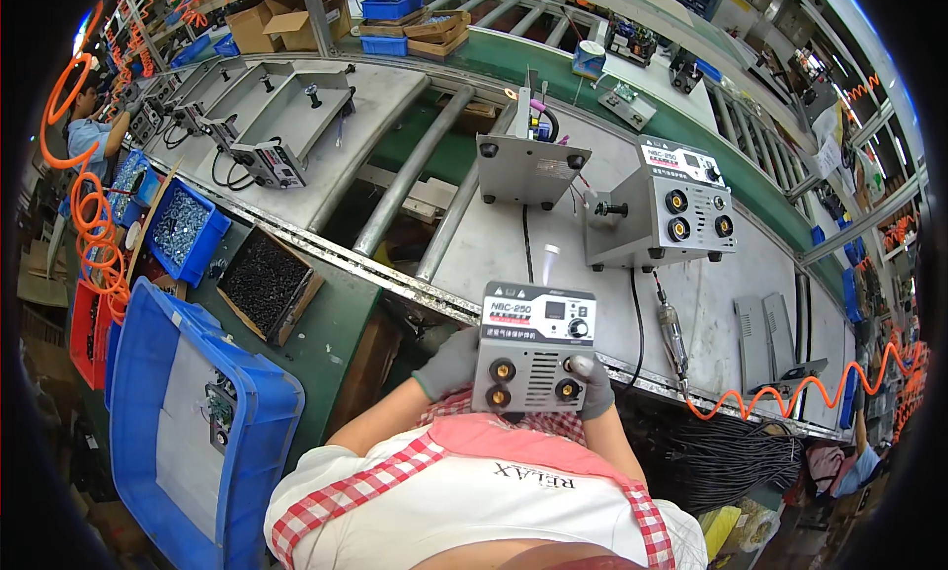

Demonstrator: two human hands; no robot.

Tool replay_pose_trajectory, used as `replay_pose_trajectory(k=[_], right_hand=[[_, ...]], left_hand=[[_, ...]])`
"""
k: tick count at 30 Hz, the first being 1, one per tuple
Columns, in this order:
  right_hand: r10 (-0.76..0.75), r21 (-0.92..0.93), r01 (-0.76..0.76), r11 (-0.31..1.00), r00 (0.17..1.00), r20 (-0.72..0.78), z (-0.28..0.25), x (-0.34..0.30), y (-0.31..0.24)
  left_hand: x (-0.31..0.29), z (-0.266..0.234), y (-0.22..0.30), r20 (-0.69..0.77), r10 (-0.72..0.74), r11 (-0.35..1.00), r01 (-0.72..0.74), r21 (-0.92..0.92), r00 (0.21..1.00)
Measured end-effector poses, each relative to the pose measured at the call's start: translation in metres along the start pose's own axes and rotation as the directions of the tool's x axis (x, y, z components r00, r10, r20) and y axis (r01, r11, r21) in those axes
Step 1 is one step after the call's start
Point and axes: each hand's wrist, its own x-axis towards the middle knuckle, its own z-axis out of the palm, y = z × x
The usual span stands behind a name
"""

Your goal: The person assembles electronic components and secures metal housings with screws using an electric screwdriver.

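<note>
A grey front panel of a welding machine (531, 351), with a white label strip, a dial, round sockets and vent slots, is held upright close to my body. My left hand (449, 366), in a grey glove, grips its left edge, and the fingers are partly hidden behind it. On the other side, my gloved right hand (596, 388) closes on the right edge, its thumb beside a socket. Beyond it on the conveyor stand a grey metal chassis (535, 167) and an assembled welding machine housing (660, 214). A pneumatic screwdriver (672, 335) lies to the right on an orange coiled hose.
At left are a large blue bin (267, 397), a box of black screws (265, 285) and a blue tray of small metal parts (183, 229). Bent grey plates (768, 335) lie at right, above a bundle of black cables (726, 451). Another person (91, 135) is at far left.
</note>
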Motion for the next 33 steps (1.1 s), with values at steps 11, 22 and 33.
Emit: replay_pose_trajectory(k=[11, 22, 33], right_hand=[[-0.228, -0.05, 0.241, 0.969, 0.955, 0.191, 0.077, 0.037, -0.08], [-0.541, -0.184, 0.62, 0.763, 0.767, 0.344, 0.211, 0.139, -0.182], [-0.784, -0.109, 0.812, 0.574, 0.583, 0.215, 0.193, 0.216, -0.218]], left_hand=[[-0.007, -0.027, 0.068, -0.565, 0.609, 0.714, -0.695, 0.085, 0.557], [0.094, -0.131, 0.156, -0.663, 0.699, 0.544, -0.802, 0.248, 0.269], [0.146, -0.163, 0.167, -0.672, 0.672, 0.656, -0.672, 0.344, 0.312]])
